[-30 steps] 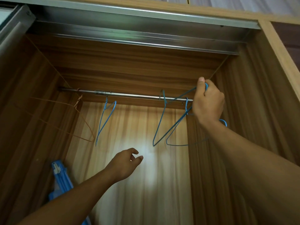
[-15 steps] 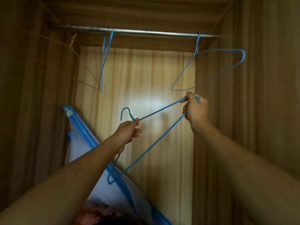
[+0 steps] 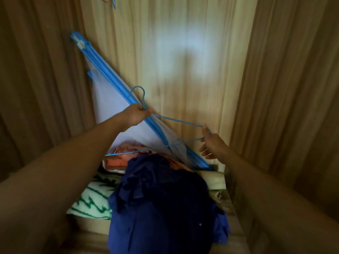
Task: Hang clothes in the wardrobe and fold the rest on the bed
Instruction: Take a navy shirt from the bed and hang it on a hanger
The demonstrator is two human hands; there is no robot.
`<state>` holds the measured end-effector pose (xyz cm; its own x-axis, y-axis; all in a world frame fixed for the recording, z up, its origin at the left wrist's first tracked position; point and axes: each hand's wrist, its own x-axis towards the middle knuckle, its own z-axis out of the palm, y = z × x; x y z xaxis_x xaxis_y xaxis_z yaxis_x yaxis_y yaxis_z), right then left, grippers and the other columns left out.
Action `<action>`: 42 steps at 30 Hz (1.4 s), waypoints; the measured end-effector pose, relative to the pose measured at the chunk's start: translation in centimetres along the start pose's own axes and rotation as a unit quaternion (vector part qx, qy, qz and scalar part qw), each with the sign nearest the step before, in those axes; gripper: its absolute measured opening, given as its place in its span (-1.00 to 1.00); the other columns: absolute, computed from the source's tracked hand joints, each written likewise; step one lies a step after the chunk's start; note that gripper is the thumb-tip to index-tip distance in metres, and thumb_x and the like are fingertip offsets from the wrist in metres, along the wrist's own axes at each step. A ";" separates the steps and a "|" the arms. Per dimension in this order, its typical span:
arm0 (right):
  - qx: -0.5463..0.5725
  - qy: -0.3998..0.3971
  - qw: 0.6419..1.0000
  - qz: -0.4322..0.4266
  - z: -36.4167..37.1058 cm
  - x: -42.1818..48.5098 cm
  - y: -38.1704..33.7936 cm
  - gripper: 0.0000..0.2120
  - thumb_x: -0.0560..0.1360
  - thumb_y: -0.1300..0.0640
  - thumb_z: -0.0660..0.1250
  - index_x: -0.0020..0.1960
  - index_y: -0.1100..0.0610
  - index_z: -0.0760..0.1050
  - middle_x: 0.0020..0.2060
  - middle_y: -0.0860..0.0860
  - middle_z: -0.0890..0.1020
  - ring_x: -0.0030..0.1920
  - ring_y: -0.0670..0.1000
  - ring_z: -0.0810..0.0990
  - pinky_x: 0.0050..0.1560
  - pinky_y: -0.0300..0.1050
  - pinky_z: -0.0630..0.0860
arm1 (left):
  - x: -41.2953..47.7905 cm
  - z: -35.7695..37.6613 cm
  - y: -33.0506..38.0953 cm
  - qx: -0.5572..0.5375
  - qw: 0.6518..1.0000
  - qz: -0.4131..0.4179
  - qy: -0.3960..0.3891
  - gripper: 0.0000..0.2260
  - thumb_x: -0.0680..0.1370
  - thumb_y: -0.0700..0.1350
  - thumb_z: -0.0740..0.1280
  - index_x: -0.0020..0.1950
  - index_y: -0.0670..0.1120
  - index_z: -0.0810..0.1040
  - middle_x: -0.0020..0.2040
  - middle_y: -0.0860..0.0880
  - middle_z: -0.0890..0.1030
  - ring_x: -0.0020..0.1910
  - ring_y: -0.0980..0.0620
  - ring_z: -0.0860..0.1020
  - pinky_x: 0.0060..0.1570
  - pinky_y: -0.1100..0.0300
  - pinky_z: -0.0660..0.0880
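At the far left the wardrobe wall (image 3: 36, 79) is rising as dark wood grain; low beside it a green-and-white patterned cloth (image 3: 91, 200) is lying under the pile, and above that a blue-framed white mesh panel (image 3: 104, 92) is leaning against the back; the left hand (image 3: 137, 115) is gripping the blue wire hanger (image 3: 178, 121) at its neck, fingers curled tight just below the hook, which is pointing up; the hanger's long axis is running across the view, sloping down to the right; directly below it, and between the two hands, the dark blue garment (image 3: 165, 198) is lying heaped with its length running towards the person, over an orange cloth (image 3: 121, 158); the right hand (image 3: 211, 142) is pinching the hanger's far shoulder with thumb and forefinger, its other fingers hanging loose; judging by this, either hand is about equally near the garment's top edge, so the hanger probably needs lowering straight down into it.
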<state>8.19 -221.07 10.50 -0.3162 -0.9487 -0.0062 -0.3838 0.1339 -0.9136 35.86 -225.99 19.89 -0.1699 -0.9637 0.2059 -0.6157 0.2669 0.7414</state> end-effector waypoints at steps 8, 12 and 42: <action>-0.116 -0.192 0.974 -0.034 8.6 -0.9 11.6 -0.16 0.37 -0.63 0.11 0.47 -0.15 0.36 0.47 -0.04 0.39 0.49 0.02 0.32 0.48 -0.05 0.23 | 0.1 0.6 -4.8 0.173 0.979 -0.049 -0.095 -0.64 0.66 0.15 0.23 -0.07 -0.13 0.53 -0.20 -0.04 0.50 -0.33 0.03 0.44 -0.36 0.19 0.36; -0.278 -0.094 0.949 -0.115 11.1 3.5 19.4 -0.48 0.44 -0.25 0.32 0.36 -0.19 0.37 0.23 -0.04 0.57 0.24 0.07 0.57 0.24 0.01 0.51 | 0.3 0.9 -6.4 0.187 0.973 -0.045 -0.126 -0.66 0.64 0.17 0.26 -0.18 -0.05 0.54 -0.27 -0.03 0.56 -0.35 0.04 0.48 -0.30 0.18 0.41; -0.019 -0.238 0.969 -0.067 0.8 -1.0 -9.0 -0.78 0.44 0.21 0.20 -0.05 0.19 0.60 -0.16 0.14 0.67 -0.17 0.11 0.65 -0.10 0.01 0.64 | -1.7 9.0 -0.5 -0.209 0.975 0.001 -0.078 -0.86 0.64 -0.04 0.18 0.17 0.03 0.28 -0.32 -0.01 0.38 -0.51 0.12 0.28 -0.51 0.27 0.18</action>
<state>12.69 -221.55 18.37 0.1714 -0.9817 -0.0831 -0.4290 0.0015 -0.9033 29.54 -224.50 13.40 -0.3053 -0.9429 0.1330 -0.2533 0.2150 0.9432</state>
